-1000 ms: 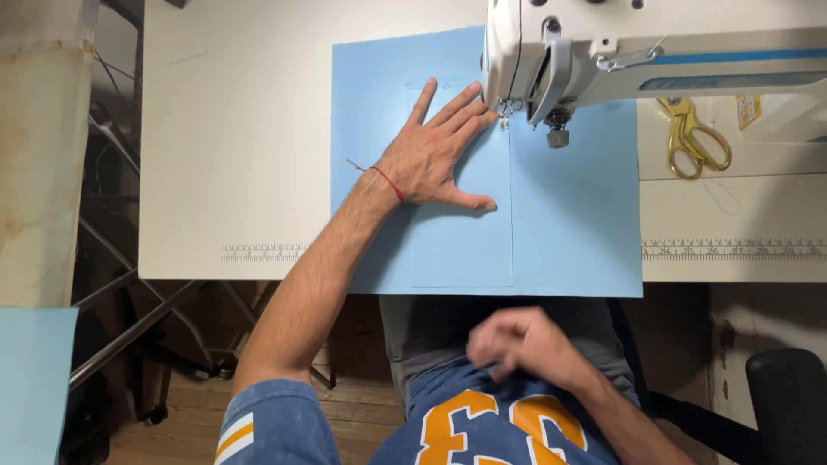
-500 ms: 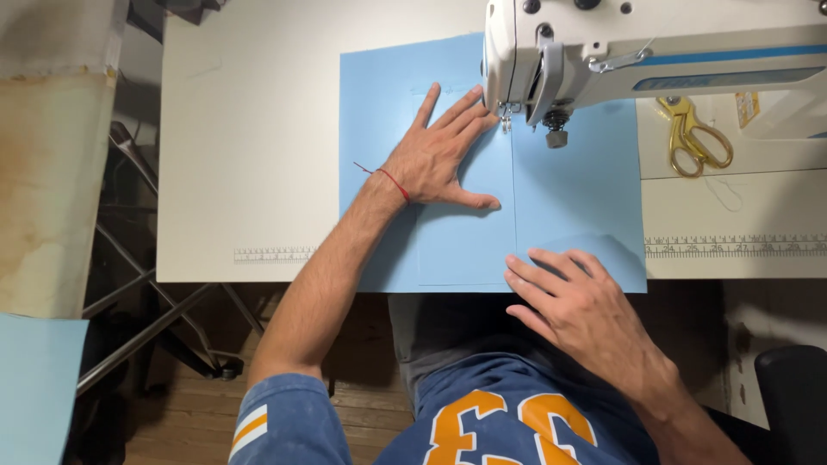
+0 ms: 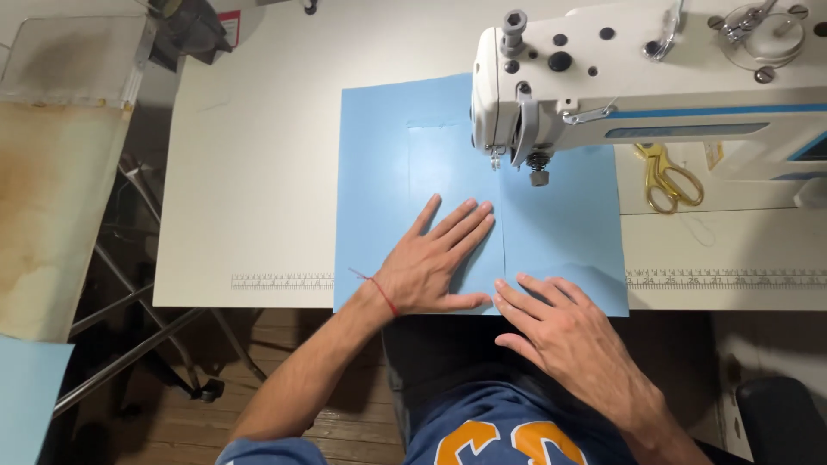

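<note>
A light blue sheet of fabric (image 3: 560, 224) lies flat on the white sewing table (image 3: 258, 189), with a smaller blue strip (image 3: 444, 164) laid on its middle. My left hand (image 3: 435, 263) rests flat on the strip, fingers spread and pointing toward the needle; a red thread circles its wrist. At the sheet's near edge my right hand (image 3: 556, 323) presses down with its fingers apart. The white sewing machine (image 3: 646, 77) stands over the sheet's far right part, its presser foot (image 3: 496, 159) just beyond my left fingertips.
Gold-handled scissors (image 3: 663, 176) lie on the table to the right of the sheet, under the machine's arm. A printed ruler strip (image 3: 280, 281) runs along the table's near edge. A stained side surface (image 3: 52, 207) stands at the left, over metal legs.
My right hand rose from my lap onto the sheet's near edge. My left hand slid toward me along the strip, away from the needle. The view shifted and the table now sits lower in frame.
</note>
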